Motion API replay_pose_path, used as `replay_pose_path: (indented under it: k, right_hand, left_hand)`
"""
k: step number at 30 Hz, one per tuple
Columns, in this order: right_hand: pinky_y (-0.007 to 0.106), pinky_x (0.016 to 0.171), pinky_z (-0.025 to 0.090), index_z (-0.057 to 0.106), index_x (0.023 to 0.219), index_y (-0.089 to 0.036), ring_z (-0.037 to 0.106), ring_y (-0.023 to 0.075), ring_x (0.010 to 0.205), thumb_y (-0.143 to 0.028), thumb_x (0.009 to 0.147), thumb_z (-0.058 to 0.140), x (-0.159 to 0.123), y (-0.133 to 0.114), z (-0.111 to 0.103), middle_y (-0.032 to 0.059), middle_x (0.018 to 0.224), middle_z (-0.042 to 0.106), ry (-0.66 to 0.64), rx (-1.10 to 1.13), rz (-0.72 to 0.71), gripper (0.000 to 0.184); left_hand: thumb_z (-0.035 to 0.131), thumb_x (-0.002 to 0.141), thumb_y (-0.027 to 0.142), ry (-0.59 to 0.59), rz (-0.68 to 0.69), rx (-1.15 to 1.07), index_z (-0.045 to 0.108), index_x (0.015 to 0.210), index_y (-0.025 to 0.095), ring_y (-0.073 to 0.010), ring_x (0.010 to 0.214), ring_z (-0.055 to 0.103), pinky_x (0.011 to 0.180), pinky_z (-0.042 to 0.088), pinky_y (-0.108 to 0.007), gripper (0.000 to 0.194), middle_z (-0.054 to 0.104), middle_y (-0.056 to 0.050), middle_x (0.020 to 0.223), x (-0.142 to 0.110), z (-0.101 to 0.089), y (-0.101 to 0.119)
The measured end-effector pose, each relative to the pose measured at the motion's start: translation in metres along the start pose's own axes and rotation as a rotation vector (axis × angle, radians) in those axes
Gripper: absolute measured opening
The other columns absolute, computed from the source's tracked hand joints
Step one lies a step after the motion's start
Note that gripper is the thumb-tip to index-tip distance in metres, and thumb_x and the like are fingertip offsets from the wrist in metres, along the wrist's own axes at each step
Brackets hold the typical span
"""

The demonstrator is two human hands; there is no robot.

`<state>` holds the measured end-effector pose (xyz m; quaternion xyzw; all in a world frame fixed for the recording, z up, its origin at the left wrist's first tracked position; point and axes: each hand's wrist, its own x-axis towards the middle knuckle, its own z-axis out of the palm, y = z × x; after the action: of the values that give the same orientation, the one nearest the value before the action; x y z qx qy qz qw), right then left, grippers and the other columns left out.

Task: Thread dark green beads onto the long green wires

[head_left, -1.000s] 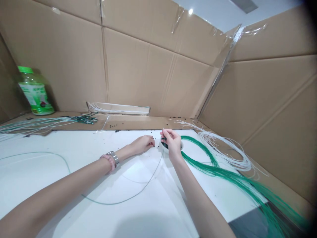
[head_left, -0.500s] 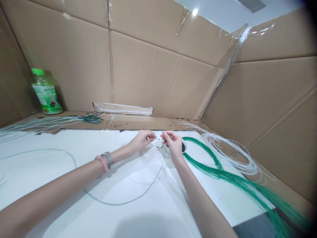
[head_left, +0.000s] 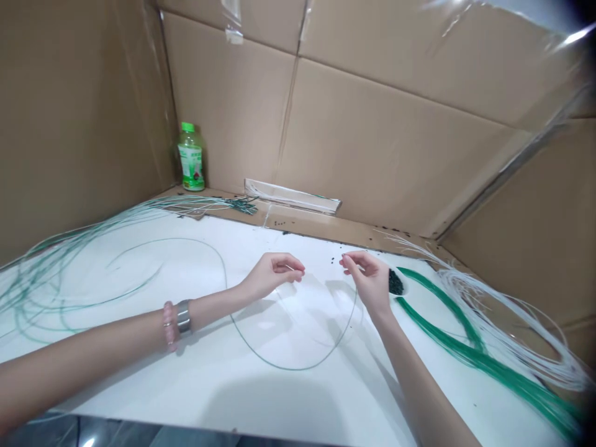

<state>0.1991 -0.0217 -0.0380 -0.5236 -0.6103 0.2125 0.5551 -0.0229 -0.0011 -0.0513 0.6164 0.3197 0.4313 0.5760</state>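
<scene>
My left hand (head_left: 274, 275) is pinched at the fingertips on the end of a thin, pale green strand (head_left: 298, 369), which sweeps in a long loop across the white table (head_left: 288, 397). My right hand (head_left: 367, 279) is pinched too, over the table, but anything between its fingertips is too small to see. Just beyond that hand sits a small white dish of dark beads (head_left: 395, 282). To the right lies a bundle of green strands (head_left: 479, 360) with white strands (head_left: 507, 335) beside it. Pale strands (head_left: 46, 292) spread at the left.
Cardboard walls (head_left: 386, 130) enclose the table on the far and side edges. A cardboard ledge (head_left: 298, 225) with scattered dark beads runs along the back. A green-capped plastic bottle (head_left: 190, 158) stands in the far corner, and a strip-like packet (head_left: 293, 196) leans on the wall.
The view has swung left, shifting the bottle and walls rightward. My hands have drawn apart, and the right hand no longer covers the dish. More of the strands at the left shows.
</scene>
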Motion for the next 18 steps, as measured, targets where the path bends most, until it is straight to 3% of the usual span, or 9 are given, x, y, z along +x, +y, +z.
replay_pose_path:
  k: [10, 18]
  right_hand:
    - [0.025, 0.063, 0.051, 0.067, 0.076, -0.019, 0.063, 0.0151, 0.074, -0.028, 0.081, 0.061, -0.023, -0.038, 0.041, 0.003, 0.077, 0.068, -0.115, -0.138, -0.089, 0.011]
    - [0.023, 0.059, 0.051, 0.068, 0.076, -0.021, 0.062, 0.0134, 0.068, -0.024, 0.081, 0.061, -0.045, -0.036, 0.041, 0.0017, 0.073, 0.069, -0.176, -0.157, -0.077, 0.008]
  left_hand:
    - [0.078, 0.059, 0.025, 0.124, -0.109, -0.272, 0.064, 0.071, 0.014, -0.0106, 0.065, 0.061, 0.064, 0.049, -0.022, 0.021, 0.067, -0.001, 0.07, -0.016, -0.006, -0.016]
    - [0.079, 0.062, 0.026, 0.114, -0.171, -0.394, 0.065, 0.071, 0.013, -0.0118, 0.068, 0.064, 0.065, 0.051, -0.022, 0.022, 0.071, -0.003, 0.073, -0.018, -0.006, -0.018]
